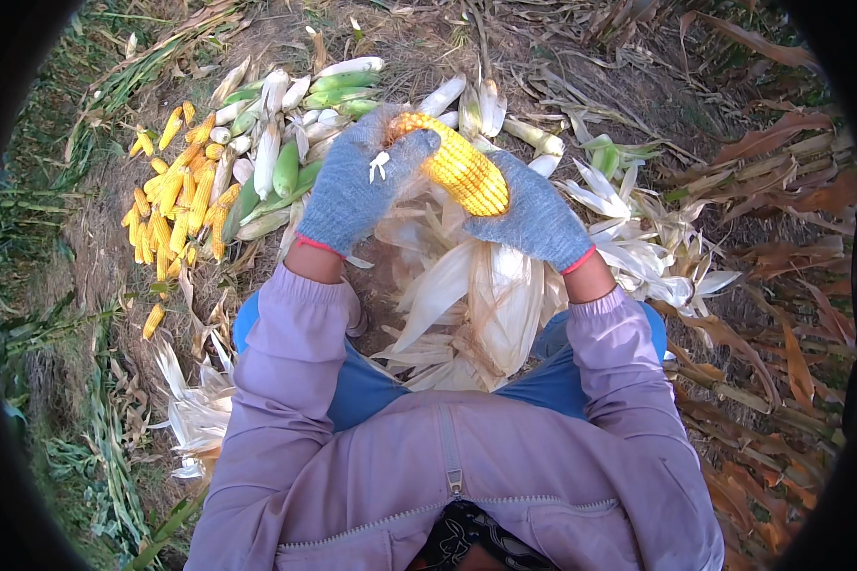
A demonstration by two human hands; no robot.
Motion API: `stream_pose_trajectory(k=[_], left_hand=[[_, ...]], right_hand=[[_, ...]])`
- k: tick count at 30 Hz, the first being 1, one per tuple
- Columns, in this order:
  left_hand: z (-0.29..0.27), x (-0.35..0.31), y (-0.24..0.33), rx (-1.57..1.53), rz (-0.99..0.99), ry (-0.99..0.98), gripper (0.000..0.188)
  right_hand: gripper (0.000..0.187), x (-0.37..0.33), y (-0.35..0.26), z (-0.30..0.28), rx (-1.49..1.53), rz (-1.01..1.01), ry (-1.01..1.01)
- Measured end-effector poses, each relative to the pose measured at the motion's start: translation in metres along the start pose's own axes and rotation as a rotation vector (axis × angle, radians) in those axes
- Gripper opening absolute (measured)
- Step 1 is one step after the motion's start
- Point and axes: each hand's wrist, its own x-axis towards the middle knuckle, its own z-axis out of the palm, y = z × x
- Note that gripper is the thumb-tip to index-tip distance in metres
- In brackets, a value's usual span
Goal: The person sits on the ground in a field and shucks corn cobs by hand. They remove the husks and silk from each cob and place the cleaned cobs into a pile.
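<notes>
A bare yellow ear of corn [462, 169] is held slantwise between my two hands, both in grey knit gloves with red cuffs. My left hand [354, 186] is closed around its upper left end, thumb lying over the kernels. A small white scrap clings to the back of that glove. At the lower right end, my right hand [535, 211] is closed on the ear, its fingers partly hidden behind it. Pale dry husks [505, 309] spread just below my right hand; whether any are still joined to the ear I cannot tell.
To the left lies a heap of bare yellow ears [176, 205]. Beside it are several ears in green and white husks [286, 167]. Loose husks [628, 228] pile up at the right, and more husks [198, 409] lie by my left leg. Dry cornstalks [781, 257] line the right side.
</notes>
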Motion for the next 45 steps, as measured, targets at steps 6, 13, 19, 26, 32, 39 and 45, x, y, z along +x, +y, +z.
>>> stream_pose_trajectory(k=[6, 13, 19, 26, 32, 39, 45], left_hand=[[-0.016, 0.001, -0.009, -0.464, -0.042, 0.272, 0.022], [-0.018, 0.001, -0.016, -0.218, -0.009, 0.341, 0.015], [-0.01, -0.021, -0.063, 0.491, 0.143, -0.31, 0.057], [-0.01, -0.017, -0.065, 0.641, 0.195, -0.17, 0.079], [-0.021, 0.001, -0.058, 0.637, 0.077, -0.002, 0.04], [-0.016, 0.001, -0.071, 0.543, 0.234, 0.147, 0.033], [-0.026, 0.007, -0.067, -0.185, -0.035, 0.113, 0.032]], right_hand=[[0.071, 0.002, 0.007, -0.001, -0.295, -0.088, 0.158], [0.068, 0.003, 0.009, -0.008, -0.301, 0.046, 0.29], [0.067, 0.005, 0.007, -0.028, -0.23, 0.061, 0.468], [0.061, 0.002, 0.016, -0.026, -0.482, -0.206, 0.483], [0.044, -0.002, 0.022, -0.021, -0.599, -0.34, 0.554], [0.04, 0.0, 0.015, -0.02, -0.577, -0.434, 0.48], [0.04, -0.004, 0.014, -0.015, -0.585, -0.433, 0.426]])
